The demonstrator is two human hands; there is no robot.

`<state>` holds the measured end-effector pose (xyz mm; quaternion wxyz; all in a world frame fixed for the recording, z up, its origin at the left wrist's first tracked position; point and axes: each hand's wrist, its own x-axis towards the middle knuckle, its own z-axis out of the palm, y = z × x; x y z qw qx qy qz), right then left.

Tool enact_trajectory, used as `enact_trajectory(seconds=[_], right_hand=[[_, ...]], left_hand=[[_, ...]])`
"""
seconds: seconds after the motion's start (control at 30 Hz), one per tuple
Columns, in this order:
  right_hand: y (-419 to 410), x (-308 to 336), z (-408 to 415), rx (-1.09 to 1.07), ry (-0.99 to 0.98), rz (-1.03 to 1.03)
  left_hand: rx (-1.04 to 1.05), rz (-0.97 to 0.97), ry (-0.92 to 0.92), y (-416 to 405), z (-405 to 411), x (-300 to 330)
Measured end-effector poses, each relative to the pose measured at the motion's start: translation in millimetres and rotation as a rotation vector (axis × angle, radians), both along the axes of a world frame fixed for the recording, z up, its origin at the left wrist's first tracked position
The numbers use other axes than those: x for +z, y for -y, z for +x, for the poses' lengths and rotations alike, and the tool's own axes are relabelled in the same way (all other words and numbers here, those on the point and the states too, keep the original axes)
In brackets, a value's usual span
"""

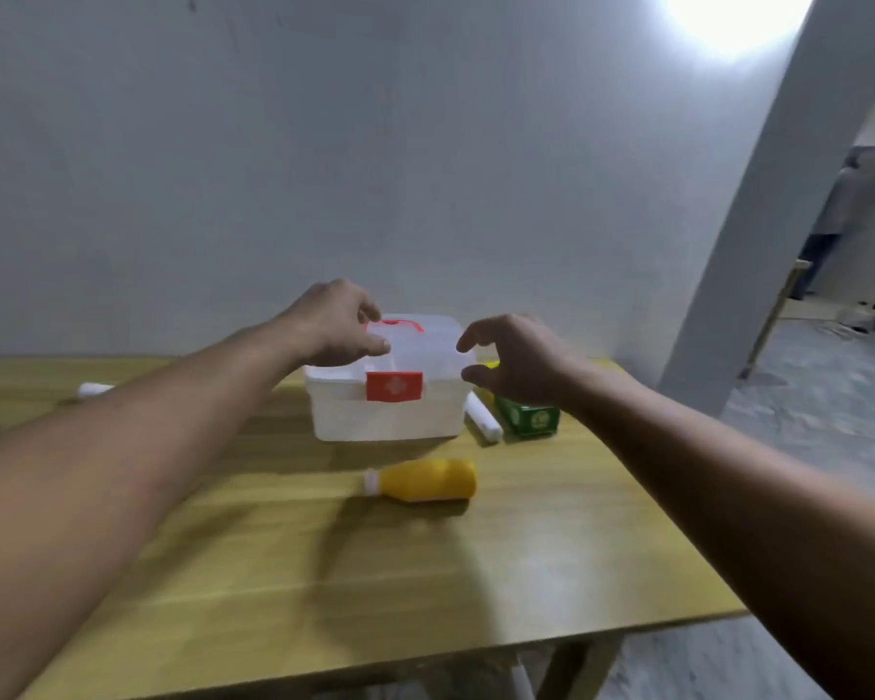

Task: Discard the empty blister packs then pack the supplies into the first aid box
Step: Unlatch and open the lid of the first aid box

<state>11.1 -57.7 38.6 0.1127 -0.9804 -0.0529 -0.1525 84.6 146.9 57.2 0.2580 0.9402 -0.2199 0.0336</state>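
Observation:
A translucent white first aid box [390, 414] with a red latch and a red handle stands closed at the far middle of the wooden table [324, 573]. My left hand [335, 323] rests over the lid's left side, fingers curled near the handle; whether it grips the lid I cannot tell. At the lid's right edge my right hand [514, 360] hovers with fingers spread, holding nothing. In front of the box a yellow bottle [428, 479] lies on its side. A white roll [483, 418] and a green carton [529, 415] lie right of the box.
Another white roll [94, 390] lies at the far left of the table. A grey wall stands behind the table, with a pillar [758, 245] to the right. The table's right edge drops to a grey floor [819, 437].

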Motion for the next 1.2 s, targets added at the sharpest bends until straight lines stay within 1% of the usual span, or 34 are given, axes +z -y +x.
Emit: enact_trajectory(seconds=[0.17, 0.37, 0.47, 0.6, 0.73, 0.93, 1.07, 1.2], right_hand=[[-15.4, -25.0, 21.5, 0.128, 0.098, -0.103], [-6.5, -59.9, 38.1, 0.279, 0.282, -0.302], [-1.8, -73.8, 45.1, 0.291, 0.323, -0.358], [2.3, -87.5, 51.6, 0.288, 0.389, -0.367], [2.4, -98.9, 57.2, 0.281, 0.49, -0.392], [2.5, -103.6, 62.5, 0.31, 0.668, -0.447], [6.7, -101.9, 66.1, 0.347, 0.721, -0.488], [8.0, -101.7, 66.9, 0.345, 0.722, -0.534]], left_hand=[[0.061, -0.058, 0.035, -9.8, 12.2, -22.9], [0.039, -0.03, 0.084, -3.8, 25.0, -42.3], [0.028, -0.035, 0.078, -2.9, 31.3, -54.0], [0.028, -0.045, 0.078, -2.6, 39.0, -67.8], [0.02, -0.075, 0.075, -2.8, 41.8, -70.3], [0.02, -0.063, 0.071, -1.9, 40.1, -68.8], [0.026, -0.037, 0.076, -1.2, 39.9, -69.6], [0.031, -0.029, 0.087, -0.6, 38.2, -71.1]])
